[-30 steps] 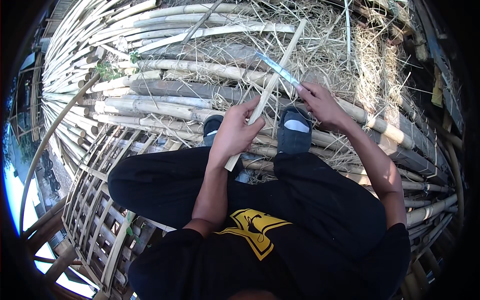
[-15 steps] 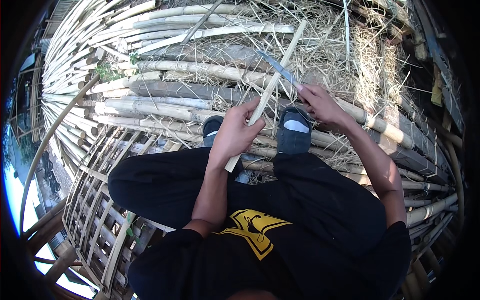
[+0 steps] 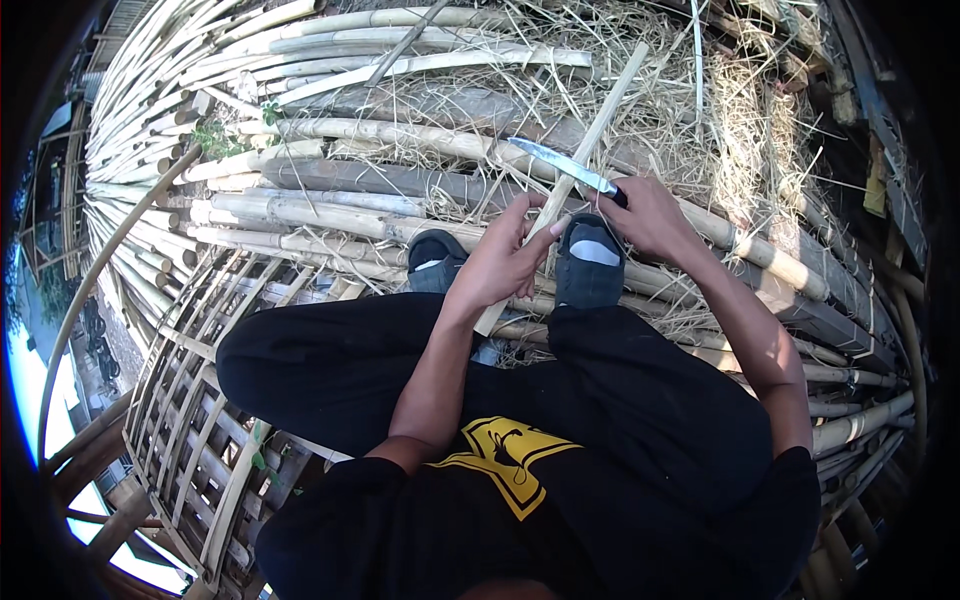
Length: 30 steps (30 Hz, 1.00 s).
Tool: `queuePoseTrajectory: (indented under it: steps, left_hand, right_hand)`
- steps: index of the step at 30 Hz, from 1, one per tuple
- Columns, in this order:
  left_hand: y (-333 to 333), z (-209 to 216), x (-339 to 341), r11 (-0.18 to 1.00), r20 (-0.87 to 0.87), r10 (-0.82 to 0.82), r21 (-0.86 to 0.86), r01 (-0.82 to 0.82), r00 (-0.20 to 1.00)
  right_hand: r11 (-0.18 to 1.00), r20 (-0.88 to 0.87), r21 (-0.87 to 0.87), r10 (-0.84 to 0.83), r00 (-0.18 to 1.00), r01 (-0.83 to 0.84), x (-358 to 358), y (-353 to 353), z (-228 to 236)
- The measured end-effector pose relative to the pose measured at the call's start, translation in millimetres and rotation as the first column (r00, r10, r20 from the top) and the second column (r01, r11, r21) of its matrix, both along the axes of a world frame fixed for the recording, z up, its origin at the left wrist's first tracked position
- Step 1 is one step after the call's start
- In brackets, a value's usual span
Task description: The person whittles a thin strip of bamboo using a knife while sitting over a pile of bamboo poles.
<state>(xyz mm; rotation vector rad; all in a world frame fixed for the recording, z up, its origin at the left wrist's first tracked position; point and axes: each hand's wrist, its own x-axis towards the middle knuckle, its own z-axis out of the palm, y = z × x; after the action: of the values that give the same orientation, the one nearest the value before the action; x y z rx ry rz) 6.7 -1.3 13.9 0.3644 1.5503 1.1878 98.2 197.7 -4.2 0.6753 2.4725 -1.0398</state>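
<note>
My left hand [image 3: 503, 254] is closed around the lower part of a pale bamboo strip [image 3: 607, 112], which slants up and away to the right. The strip's near end sticks out below my palm. In my right hand [image 3: 645, 218] is a knife [image 3: 567, 166] with a dark handle, its shiny blade pointing left. The blade crosses the strip a little above my left hand; whether it bites into the strip I cannot tell. Both hands are above my dark slip-on shoes [image 3: 588, 275].
Bamboo poles [image 3: 400, 130] lie side by side under and beyond my feet. Dry shavings [image 3: 735, 140] are heaped at the far right. A slatted bamboo lattice [image 3: 205, 400] stands at the left, with a bent pole [image 3: 105, 260] arching beside it.
The knife has come nearer to me along the strip, and its blade has turned to lie flatter and catch the light. My left hand and the strip have shifted slightly right.
</note>
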Motion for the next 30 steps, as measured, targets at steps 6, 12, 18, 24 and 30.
queuePoseTrajectory:
  steps: [6,12,18,24,30]
  left_hand:
    - [5.5,-16.0,10.4,0.987,0.188,0.067,0.131,-0.092,0.980]
    - [8.6,-23.0,16.2,0.985,0.358,0.125,0.070,-0.160,0.925]
    - [9.0,-27.7,19.0,0.976,0.412,0.160,0.072,-0.207,0.897]
    - [8.5,-23.7,18.2,0.945,0.505,0.253,0.055,-0.324,0.825]
    - [4.0,-27.0,16.7,0.918,0.649,0.247,0.082,-0.388,0.720]
  right_hand:
    - [0.986,-0.029,0.165,-0.018,0.999,0.022,6.0,8.1,-20.8]
    - [0.980,0.000,0.200,0.005,1.000,-0.005,5.5,9.1,-20.9]
    - [0.973,0.017,0.230,-0.014,1.000,0.010,0.4,6.5,-15.7]
    - [0.967,0.039,0.247,0.046,0.998,-0.055,-16.0,12.4,-27.0]
    - [0.958,0.019,0.273,0.091,0.996,-0.092,-41.5,37.9,-46.0]
